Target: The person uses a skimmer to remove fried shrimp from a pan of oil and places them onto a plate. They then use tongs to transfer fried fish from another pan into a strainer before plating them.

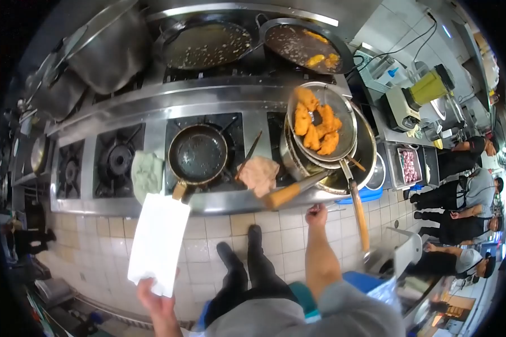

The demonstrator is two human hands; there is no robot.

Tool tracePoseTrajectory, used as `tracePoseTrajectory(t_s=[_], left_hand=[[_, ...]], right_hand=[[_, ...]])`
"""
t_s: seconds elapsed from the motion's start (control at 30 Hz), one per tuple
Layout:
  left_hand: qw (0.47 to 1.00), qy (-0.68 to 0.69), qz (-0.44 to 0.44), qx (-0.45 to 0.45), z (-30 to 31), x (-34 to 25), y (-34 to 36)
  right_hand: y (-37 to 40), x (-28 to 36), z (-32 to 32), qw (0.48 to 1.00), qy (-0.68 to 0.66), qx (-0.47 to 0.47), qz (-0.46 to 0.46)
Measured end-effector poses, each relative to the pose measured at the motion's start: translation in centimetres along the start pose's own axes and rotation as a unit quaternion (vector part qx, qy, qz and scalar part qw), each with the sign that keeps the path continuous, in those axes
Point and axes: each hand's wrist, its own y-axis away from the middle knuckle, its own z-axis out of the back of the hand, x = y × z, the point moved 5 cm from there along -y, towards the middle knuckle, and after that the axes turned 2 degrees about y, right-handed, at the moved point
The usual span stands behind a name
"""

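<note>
My left hand (pixel 156 299) is closed on the near end of a flat white sheet of paper (pixel 158 241), held out in front of the stove. The sheet's far end overlaps the handle of a small black frying pan (pixel 198 154). My right hand (pixel 316 213) is at the stove's front edge with its fingers curled; I cannot tell what is in them. Just above it, a wooden-handled strainer (pixel 348 121) filled with golden fried pieces (pixel 317 124) rests over a large pot (pixel 371 147). A second wooden handle (pixel 289 194) juts out beside it.
Two wide pans of oil (pixel 208 45) (pixel 301 42) stand at the back, one with fried pieces floating. A green cloth (pixel 147 173) and a pinkish cloth (pixel 258 175) lie on the stove. At right are a blender (pixel 413 95), a meat tray (pixel 409 167) and several people (pixel 461 191).
</note>
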Motion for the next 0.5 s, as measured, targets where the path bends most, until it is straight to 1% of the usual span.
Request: tracePoseTrajectory(t_s=[0.07,0.1,0.13,0.2,0.23,0.27,0.3,0.4,0.47,0.5], left_hand=[[1.0,-0.001,0.003,-0.006,1.9,-0.2,0.5],[0.992,-0.107,-0.056,0.046,2.4,-0.8,0.9],[0.966,-0.21,-0.113,0.098,2.6,-1.2,1.4],[0.924,-0.311,-0.167,0.149,3.0,-1.8,2.0],[0.964,-0.216,-0.123,0.099,4.0,-2.1,1.8],[0.989,-0.117,-0.078,0.048,4.9,-2.3,1.7],[0.999,-0.015,-0.031,-0.002,5.5,-2.3,1.7],[0.999,-0.007,-0.031,-0.007,5.5,-2.8,1.9],[1.0,-0.006,-0.023,-0.004,5.6,-3.2,2.3],[0.999,-0.005,-0.033,0.009,5.7,-3.5,2.4]], right_hand=[[-0.6,-0.1,0.2,1.0,0.012,0.012,0.004],[-1.0,0.1,0.2,0.999,0.015,0.028,0.01],[-1.5,0.2,0.2,0.999,0.018,0.044,0.016],[-0.6,0.2,-0.3,0.999,0.022,0.043,0.018],[0.1,0.2,-0.7,0.999,0.024,0.045,0.02],[0.4,0.3,-0.7,0.998,0.026,0.046,0.022],[0.8,0.2,-0.7,0.998,0.024,0.048,0.023],[0.9,0.5,-0.3,0.998,0.049,0.031,0.018],[2.5,1.7,3.8,0.99,0.122,-0.035,0.056],[4.0,3.1,6.8,0.992,0.082,-0.075,0.061]])
